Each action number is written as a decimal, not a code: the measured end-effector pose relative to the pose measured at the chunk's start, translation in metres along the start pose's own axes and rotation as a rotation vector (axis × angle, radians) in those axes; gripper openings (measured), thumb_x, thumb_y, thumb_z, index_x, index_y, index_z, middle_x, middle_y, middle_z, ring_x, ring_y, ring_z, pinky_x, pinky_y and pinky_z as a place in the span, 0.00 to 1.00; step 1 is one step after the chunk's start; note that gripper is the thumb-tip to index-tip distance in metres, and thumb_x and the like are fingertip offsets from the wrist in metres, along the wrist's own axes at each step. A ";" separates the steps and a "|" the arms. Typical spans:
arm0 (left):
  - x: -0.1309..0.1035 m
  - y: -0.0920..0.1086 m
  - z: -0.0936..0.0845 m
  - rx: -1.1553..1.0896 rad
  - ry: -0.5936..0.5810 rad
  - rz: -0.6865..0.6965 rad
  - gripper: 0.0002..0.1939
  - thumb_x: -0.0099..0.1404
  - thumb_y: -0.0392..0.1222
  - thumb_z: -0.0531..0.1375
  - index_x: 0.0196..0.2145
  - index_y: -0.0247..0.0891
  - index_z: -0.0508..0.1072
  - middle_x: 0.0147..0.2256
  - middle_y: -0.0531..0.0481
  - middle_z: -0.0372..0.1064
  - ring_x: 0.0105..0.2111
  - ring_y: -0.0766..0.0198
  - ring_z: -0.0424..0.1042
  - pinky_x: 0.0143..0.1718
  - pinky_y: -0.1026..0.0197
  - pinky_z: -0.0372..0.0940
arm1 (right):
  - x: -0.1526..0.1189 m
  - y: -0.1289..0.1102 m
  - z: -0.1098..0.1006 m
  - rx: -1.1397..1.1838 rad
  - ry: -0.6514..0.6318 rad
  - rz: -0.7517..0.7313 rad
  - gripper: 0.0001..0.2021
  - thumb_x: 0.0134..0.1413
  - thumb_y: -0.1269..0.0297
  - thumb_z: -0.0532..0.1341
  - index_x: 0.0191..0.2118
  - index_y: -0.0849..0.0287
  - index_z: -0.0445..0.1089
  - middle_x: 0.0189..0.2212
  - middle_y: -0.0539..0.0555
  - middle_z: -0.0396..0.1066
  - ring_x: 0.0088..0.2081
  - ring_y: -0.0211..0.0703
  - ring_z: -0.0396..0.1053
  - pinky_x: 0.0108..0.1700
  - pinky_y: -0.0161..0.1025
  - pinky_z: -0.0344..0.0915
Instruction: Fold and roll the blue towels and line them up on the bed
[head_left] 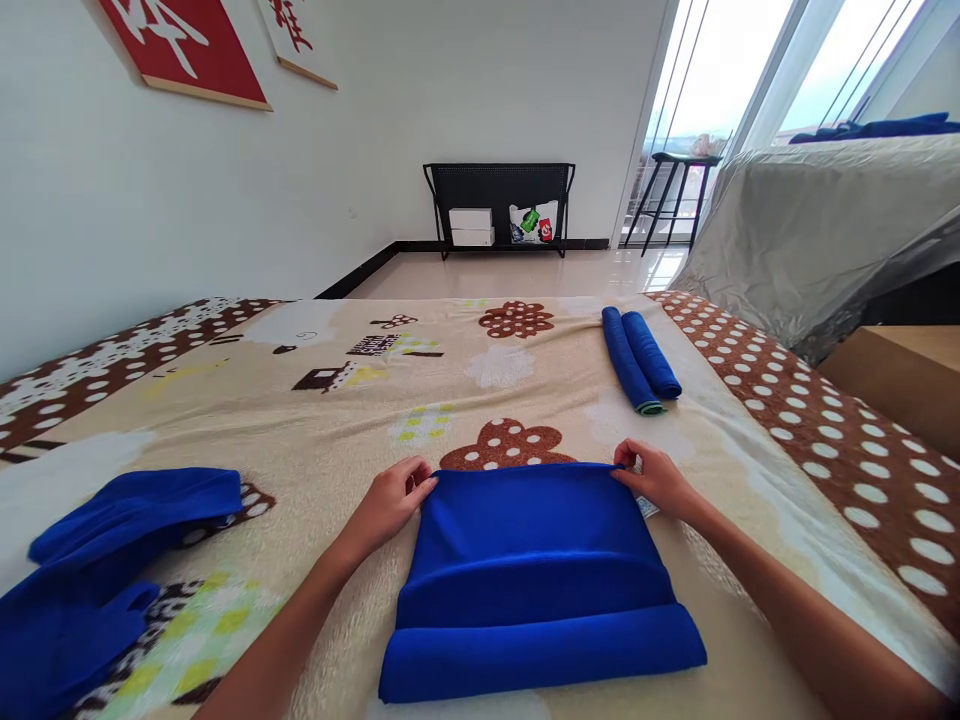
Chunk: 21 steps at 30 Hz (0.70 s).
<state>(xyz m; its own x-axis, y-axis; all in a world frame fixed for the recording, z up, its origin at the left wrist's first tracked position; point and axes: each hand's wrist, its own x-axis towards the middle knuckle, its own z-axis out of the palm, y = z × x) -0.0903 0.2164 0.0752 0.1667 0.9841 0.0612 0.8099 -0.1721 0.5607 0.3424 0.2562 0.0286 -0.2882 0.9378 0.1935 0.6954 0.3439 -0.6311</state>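
Observation:
A blue cloth (536, 590) lies on the patterned blanket in front of me, its near edge folded over into a thick band. My left hand (397, 500) pinches its far left corner between thumb and fingers. The far right corner is pinched by my right hand (649, 475). Between the hands the far edge runs nearly straight. Two rolled blue cloths (631, 365) lie side by side beyond my right hand. A crumpled blue cloth (112, 560) rests at the left, beside my left forearm.
The cream and brown blanket (352, 430) covers the surface. Behind it stand a black rack (502, 185) with white boxes and a black stool (675, 190). At right are a plastic-covered object (825, 210) and a cardboard box (900, 380).

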 end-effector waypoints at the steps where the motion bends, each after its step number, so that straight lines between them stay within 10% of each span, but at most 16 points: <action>1: 0.000 0.002 -0.002 -0.009 0.013 -0.007 0.14 0.67 0.52 0.52 0.29 0.40 0.66 0.27 0.54 0.67 0.29 0.63 0.67 0.33 0.62 0.60 | 0.000 -0.001 -0.002 0.002 0.009 0.002 0.07 0.55 0.59 0.59 0.34 0.56 0.67 0.30 0.50 0.70 0.34 0.40 0.67 0.37 0.37 0.63; 21: 0.000 -0.005 0.016 0.256 0.262 0.055 0.11 0.69 0.42 0.50 0.41 0.39 0.71 0.45 0.43 0.71 0.48 0.49 0.69 0.50 0.45 0.60 | -0.012 -0.022 0.003 -0.346 0.219 -0.063 0.09 0.61 0.65 0.55 0.45 0.59 0.68 0.44 0.60 0.70 0.49 0.55 0.65 0.52 0.52 0.56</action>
<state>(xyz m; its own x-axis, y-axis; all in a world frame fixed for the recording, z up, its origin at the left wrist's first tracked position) -0.0848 0.2161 0.0590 0.0913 0.9452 0.3135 0.9238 -0.1979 0.3277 0.3287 0.2369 0.0378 -0.2166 0.8894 0.4025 0.8716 0.3619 -0.3306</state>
